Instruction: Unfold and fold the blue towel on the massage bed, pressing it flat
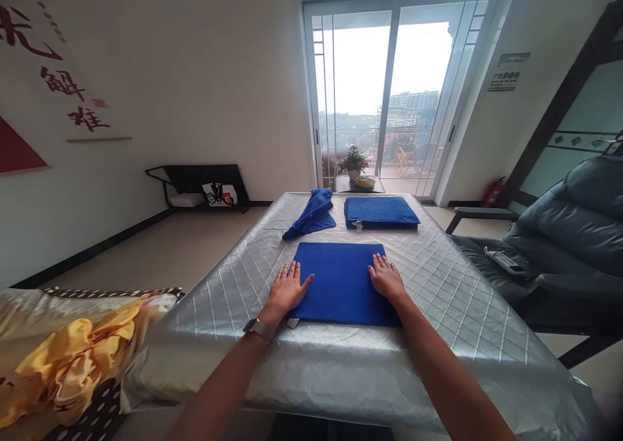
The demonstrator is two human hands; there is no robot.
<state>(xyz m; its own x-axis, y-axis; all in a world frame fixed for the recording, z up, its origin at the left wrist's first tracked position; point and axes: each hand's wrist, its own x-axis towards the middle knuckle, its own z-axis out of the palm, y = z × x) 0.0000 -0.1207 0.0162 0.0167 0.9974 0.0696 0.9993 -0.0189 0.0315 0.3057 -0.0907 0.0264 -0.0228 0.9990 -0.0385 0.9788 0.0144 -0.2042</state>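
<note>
A blue cloth [343, 282], folded into a flat rectangle, lies on the table near me. My left hand [288, 286] rests flat on its left edge, with the thumb reaching inward over the fabric. On the opposite edge lies my right hand [386, 277], palm down and fingers stretched out. A small white tag pokes out at the cloth's near left corner. Beyond it, to the right, sits a stack of folded blue cloths [382, 212] with a white label at its front. A crumpled blue cloth [311, 214] lies to the left of that stack.
A silver quilted cover [233, 292] drapes over the table. Right of it stands a dark padded armchair [574, 233]; at lower left, yellow fabric [82, 363] lies on a bed. A potted plant [354, 161] stands on a small table before the glass sliding door [389, 91].
</note>
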